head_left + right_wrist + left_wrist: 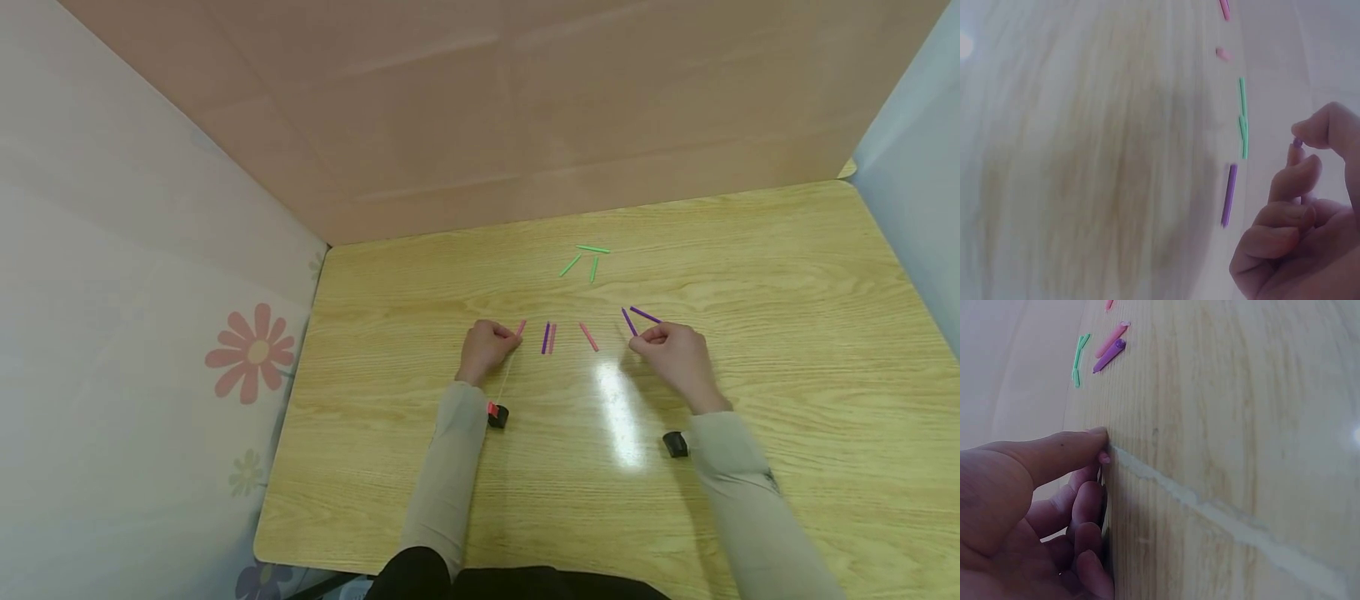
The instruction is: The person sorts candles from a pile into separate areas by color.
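Observation:
My left hand [485,350] pinches a thin pink stick [522,327] between thumb and forefinger, low over the wooden table. In the left wrist view only the pink end shows under the fingertips. Raised a little, my right hand [677,358] pinches a purple stick [628,322]; its end shows between thumb and finger in the right wrist view. Just beyond that hand lies a second purple stick [1229,195]. Between the hands, a purple stick [545,337] and a pink stick [552,339] lie side by side, with another pink stick [588,337] slanting to their right.
Farther back lie three green sticks [592,249], close together. The table [405,292] meets a brown panel [525,108] at the back, with a flowered sheet [150,333] on the left. A pale thin strip [1229,522] runs from near my left fingertips towards the wrist.

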`<state>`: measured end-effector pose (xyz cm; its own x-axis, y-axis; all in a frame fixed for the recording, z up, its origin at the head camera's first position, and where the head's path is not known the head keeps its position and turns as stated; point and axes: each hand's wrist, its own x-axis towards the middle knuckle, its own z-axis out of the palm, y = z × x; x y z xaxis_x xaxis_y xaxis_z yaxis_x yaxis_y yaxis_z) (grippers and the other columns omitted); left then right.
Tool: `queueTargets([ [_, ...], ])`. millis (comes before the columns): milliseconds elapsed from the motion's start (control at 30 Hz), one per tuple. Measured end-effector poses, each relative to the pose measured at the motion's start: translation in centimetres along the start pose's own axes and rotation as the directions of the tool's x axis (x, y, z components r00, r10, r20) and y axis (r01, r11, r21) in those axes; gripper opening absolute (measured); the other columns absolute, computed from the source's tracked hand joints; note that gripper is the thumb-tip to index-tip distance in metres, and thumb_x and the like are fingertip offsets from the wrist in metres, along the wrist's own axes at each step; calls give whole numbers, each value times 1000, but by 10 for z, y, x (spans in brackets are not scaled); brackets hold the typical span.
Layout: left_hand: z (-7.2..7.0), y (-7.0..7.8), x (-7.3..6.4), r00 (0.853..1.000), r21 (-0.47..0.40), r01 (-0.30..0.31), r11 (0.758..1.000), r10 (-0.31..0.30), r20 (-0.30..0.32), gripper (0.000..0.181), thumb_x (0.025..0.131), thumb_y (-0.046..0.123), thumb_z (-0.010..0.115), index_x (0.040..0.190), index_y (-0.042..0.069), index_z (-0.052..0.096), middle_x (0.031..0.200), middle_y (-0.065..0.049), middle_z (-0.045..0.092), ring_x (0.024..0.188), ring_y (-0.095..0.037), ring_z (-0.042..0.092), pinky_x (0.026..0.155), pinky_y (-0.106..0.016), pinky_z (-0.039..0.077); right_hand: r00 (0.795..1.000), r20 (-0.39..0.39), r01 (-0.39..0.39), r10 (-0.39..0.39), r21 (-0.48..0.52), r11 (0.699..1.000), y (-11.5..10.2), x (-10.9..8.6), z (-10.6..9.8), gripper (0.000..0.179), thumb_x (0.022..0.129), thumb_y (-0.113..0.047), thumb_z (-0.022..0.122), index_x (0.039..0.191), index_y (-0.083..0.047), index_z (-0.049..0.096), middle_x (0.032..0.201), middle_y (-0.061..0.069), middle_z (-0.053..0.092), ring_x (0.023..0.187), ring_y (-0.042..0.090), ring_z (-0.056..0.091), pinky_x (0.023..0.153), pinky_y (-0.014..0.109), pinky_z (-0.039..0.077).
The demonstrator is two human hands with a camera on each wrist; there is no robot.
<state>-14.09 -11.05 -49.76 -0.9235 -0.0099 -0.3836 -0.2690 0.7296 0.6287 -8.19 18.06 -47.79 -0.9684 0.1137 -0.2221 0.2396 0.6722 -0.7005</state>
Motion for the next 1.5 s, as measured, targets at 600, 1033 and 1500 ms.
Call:
queueTargets([
  [600,-1,1,0,1000,23,1,1000,-1,8,23,88,31,70,93,9,75,93,-6,73,75,-16,59,66,-28,47,996,75,-48,52,-52,997,29,-9,-20,38,90,-35,59,97,1,68,89,14,69,73,20,53,60,28,40],
  [1033,0,0,0,1000,6,-4,1000,4,8,22,88,30,71,92,9,75,92,-5,73,75,-15,58,64,-26,44,988,149,-36,48,-84,996,30,-14,-25,34,91,-31,59,96,1,67,81,9,67,69,17,49,59,28,38],
  [1500,-1,0,0,1000,6,3,1000,-3,9,21,87,31,71,90,10,75,91,-4,72,75,-15,58,65,-27,46,984,171,-34,53,-117,993,33,-13,-26,37,91,-36,61,97,0,69,86,10,68,73,20,51,59,28,37],
])
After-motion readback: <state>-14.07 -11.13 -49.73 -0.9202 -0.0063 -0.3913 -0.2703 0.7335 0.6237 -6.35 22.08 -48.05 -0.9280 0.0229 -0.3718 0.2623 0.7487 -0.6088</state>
